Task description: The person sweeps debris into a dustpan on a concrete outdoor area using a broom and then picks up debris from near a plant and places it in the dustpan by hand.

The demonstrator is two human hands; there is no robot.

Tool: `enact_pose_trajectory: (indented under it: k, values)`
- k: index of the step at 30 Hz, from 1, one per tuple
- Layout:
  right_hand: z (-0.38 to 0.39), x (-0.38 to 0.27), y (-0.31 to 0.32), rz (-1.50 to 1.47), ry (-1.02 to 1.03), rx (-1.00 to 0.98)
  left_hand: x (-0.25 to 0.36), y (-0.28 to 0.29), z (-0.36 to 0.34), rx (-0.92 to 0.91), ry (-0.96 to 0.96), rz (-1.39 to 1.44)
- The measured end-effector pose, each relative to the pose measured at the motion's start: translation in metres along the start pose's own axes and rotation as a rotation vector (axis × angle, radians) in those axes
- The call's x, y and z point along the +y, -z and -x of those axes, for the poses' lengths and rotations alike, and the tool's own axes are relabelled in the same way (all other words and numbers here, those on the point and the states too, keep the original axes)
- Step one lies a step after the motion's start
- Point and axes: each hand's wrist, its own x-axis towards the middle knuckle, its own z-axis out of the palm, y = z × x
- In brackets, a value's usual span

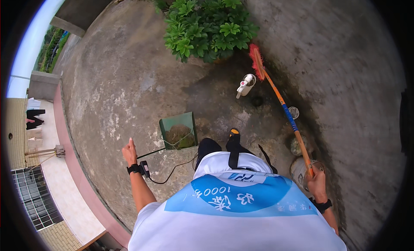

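Observation:
My left hand (129, 152) is closed round the thin dark handle of a green dustpan (192, 124), its thumb pointing away from me. Brown dirt (177, 132) lies in the pan, which rests on the concrete just ahead of my feet. In my right hand (317, 183), at the lower right, is the end of a broom (276, 92) with an orange pole and a blue-wrapped section. Its red bristles reach the foot of the wall beside a leafy green plant (207, 24). Between broom and dustpan stands a white jug-like container (246, 85).
A concrete wall (345, 70) runs along the right side. Round pots or lids (300, 146) sit by its base, near my right hand, with a small round drain grate (293, 112) farther on. On the left, a pink-edged step (79, 158) borders a tiled house front with a leaning mop (59, 151).

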Motion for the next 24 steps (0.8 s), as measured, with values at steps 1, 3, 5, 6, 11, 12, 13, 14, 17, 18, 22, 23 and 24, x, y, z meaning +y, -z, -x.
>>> enact_pose_trajectory:
  k: [1,3,5,6,11,12,13,14,17,18,22,23,24]
  values:
    - [-0.001,-0.002,-0.002,-0.002,-0.012,-0.002,0.014,-0.003,-0.007,-0.008,-0.004,-0.008]
    - [-0.010,-0.005,-0.010,0.089,-0.111,-0.137,0.038,-0.015,-0.020,-0.037,-0.017,0.018]
    - [-0.030,-0.008,-0.026,0.057,-0.086,-0.163,0.027,-0.034,-0.053,-0.076,-0.090,0.007]
    - [-0.038,-0.011,-0.034,0.025,-0.060,-0.188,0.034,-0.044,-0.062,-0.113,-0.109,0.024]
    - [-0.056,-0.038,-0.056,-0.089,-0.054,-0.153,0.060,-0.065,-0.105,-0.188,-0.157,0.019]
    - [-0.052,-0.044,-0.050,-0.311,-0.244,-0.207,0.055,-0.073,-0.123,-0.192,-0.175,0.003]
    - [-0.050,-0.055,-0.046,-0.535,-0.434,-0.255,0.062,-0.077,-0.132,-0.202,-0.181,0.006]
    - [-0.047,-0.056,-0.046,-0.547,-0.419,-0.210,0.070,-0.081,-0.140,-0.230,-0.180,0.021]
    - [-0.044,-0.097,-0.020,-0.462,-0.450,-0.141,0.085,-0.096,-0.165,-0.326,-0.186,0.109]
    - [-0.047,-0.095,-0.020,-0.365,-0.307,-0.092,0.082,-0.104,-0.176,-0.370,-0.199,0.129]
    - [-0.059,-0.155,-0.011,0.200,0.011,0.066,0.075,-0.118,-0.213,-0.437,-0.289,0.152]
    - [-0.066,-0.171,-0.009,0.305,0.024,0.082,0.075,-0.120,-0.221,-0.425,-0.349,0.135]
    - [-0.076,-0.178,-0.008,0.310,0.023,0.086,0.074,-0.120,-0.229,-0.425,-0.369,0.136]
